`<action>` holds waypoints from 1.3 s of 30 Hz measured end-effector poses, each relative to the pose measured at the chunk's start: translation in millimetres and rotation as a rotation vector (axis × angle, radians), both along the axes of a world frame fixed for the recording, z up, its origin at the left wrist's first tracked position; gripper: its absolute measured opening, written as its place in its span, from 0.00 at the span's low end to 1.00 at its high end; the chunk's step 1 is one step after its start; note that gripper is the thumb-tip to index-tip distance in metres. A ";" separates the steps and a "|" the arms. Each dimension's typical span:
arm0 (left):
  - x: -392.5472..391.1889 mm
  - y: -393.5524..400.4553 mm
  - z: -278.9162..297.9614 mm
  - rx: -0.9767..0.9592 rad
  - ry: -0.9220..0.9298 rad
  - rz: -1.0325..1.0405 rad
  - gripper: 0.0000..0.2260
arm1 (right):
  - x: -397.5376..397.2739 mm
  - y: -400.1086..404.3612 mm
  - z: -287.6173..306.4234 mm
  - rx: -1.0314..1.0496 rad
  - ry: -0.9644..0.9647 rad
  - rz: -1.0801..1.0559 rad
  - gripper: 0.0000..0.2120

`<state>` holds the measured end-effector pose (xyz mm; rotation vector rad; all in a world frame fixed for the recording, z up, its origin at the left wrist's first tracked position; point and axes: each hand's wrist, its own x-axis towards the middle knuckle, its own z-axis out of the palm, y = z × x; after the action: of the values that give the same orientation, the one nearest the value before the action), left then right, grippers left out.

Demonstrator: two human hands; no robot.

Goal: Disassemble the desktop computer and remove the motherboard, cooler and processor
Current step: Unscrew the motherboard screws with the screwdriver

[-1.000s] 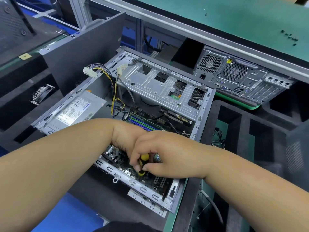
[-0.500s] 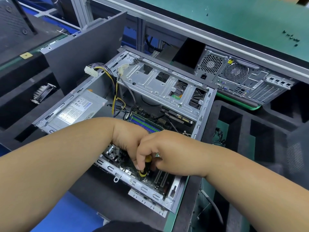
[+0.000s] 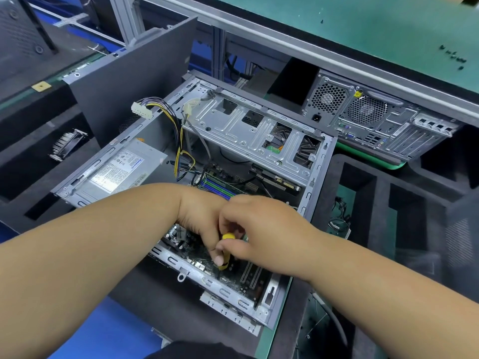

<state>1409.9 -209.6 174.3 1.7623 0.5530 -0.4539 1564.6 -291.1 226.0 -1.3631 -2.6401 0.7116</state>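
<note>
The open desktop case (image 3: 315, 177) lies on its side with the green motherboard (image 3: 233, 278) inside. Over the board's near end, my right hand (image 3: 264, 229) grips a yellow and black screwdriver (image 3: 228, 237), which stands nearly upright with its tip down on the board. My left hand (image 3: 199, 213) reaches into the case right beside it and touches my right hand. Its fingers are hidden behind the right hand and the tool. No cooler or processor shows in the case; my hands cover that part of the board.
A grey power supply (image 3: 116, 172) sits in the case's left end, its loose cable plug (image 3: 141, 111) sticking up. A metal drive cage (image 3: 246, 130) spans the far side. A second computer (image 3: 375, 120) lies behind. A finned heatsink (image 3: 67, 143) rests in the foam at left.
Both hands stay over the same spot on the board. My right hand's fingers have shifted on the screwdriver handle, which now shows more of its yellow top.
</note>
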 end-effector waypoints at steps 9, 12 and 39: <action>-4.5 5.9 -4.3 0.020 0.012 0.007 0.10 | 6.5 9.9 6.4 -0.175 0.057 0.105 0.12; -4.0 5.2 -5.6 0.013 0.008 0.000 0.10 | 9.5 9.7 7.5 -0.211 0.108 0.129 0.16; -5.8 14.0 -12.3 -0.078 -0.088 0.264 0.22 | 2.3 0.6 -16.8 -0.220 -0.096 0.188 0.13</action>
<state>1404.1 -195.6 162.0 1.5996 0.6856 -0.2097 1566.9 -290.5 209.2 -1.2356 -2.8656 1.0102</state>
